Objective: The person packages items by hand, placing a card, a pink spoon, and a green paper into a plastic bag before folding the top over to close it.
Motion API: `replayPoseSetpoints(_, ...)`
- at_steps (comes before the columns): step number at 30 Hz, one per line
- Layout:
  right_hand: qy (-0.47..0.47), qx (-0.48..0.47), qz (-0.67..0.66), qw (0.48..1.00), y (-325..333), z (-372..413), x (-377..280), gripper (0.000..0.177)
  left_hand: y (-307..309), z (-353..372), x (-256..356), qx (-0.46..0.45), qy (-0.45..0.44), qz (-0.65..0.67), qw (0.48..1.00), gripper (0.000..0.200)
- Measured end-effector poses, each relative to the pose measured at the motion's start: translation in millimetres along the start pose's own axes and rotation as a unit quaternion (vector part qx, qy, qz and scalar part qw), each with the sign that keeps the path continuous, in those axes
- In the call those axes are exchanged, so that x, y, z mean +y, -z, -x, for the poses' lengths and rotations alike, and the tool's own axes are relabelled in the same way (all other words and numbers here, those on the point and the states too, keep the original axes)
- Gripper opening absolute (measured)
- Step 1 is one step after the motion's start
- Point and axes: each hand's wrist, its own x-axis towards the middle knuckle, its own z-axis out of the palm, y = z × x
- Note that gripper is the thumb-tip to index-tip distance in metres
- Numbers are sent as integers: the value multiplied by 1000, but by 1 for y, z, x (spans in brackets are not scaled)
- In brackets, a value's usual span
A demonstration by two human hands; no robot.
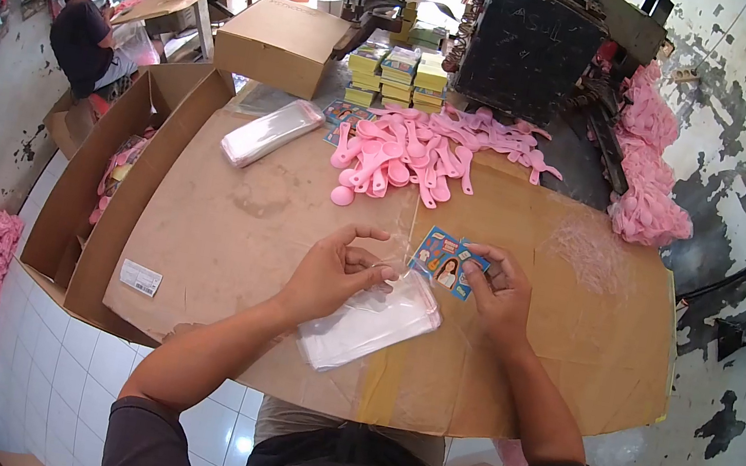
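Observation:
A blue printed card [436,260] is pinched between the thumb and fingers of my right hand [502,299]. My left hand [339,272] is closed, its thumb and fingertips on thin clear plastic at the mouth of a bag, right beside the card's left edge. Below both hands lies a stack of clear plastic bags [367,328], slanted on the cardboard-covered table [530,358]. Farther back is a heap of pink plastic spoons [396,153]. To its left, a second bundle of clear bags [271,132] rests on the cardboard.
Stacks of cards [398,69] stand behind the spoons, near a black machine [523,46]. A closed carton [277,39] sits at back left. A long open box [120,181] flanks the table. Pink bundles [651,161] hang at right. Another person [85,37] sits far left.

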Motion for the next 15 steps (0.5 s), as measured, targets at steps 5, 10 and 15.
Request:
replayPoseSetpoints(5, 104, -72, 189, 974, 2, 0, -8, 24, -4, 2, -1, -14, -13, -27, 999, 46)
replayPoseSetpoints(10, 184, -163, 256, 935, -9, -1, -28, 22, -5, 7, 2, -77, -62, -177, 979, 48)
replayPoseSetpoints(15, 167, -101, 268, 943, -5, -4, -39, 21, -5, 6, 2, -34, -19, -36, 999, 48)
